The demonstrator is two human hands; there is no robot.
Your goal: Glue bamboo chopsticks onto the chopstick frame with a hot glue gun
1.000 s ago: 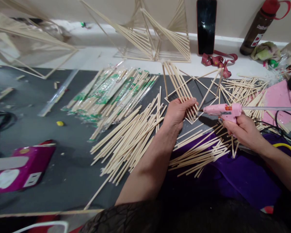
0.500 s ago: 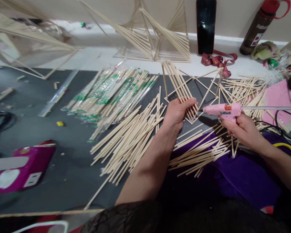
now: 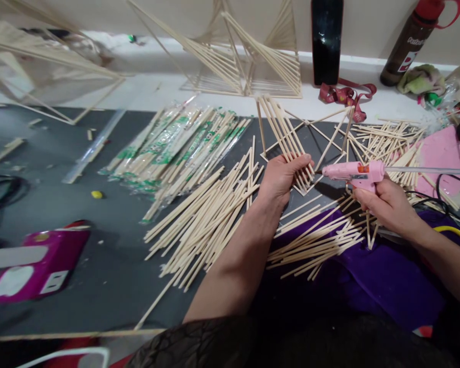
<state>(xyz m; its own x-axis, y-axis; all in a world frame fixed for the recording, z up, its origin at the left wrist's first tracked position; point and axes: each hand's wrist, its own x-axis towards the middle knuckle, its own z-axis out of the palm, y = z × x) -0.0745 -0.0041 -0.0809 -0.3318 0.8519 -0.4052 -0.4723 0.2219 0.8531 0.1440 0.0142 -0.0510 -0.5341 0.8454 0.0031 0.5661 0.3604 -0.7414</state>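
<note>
The glue gun's (image 3: 352, 174) tip is hard to make out; right hand (image 3: 387, 207) grips it at three o'clock of the left hand (image 3: 281, 176), which clasps the stick frame (image 3: 287, 138).

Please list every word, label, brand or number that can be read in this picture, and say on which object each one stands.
Brown bottle with red cap: white lettering that starts "Per"; the rest is too blurred to read.
Wrapped chopstick packs: green print, too small to read.
Red lanyard: pale marks, unreadable.
Magenta device: white label, no legible text.
Pink glue gun in the right hand: no readable text.
</note>
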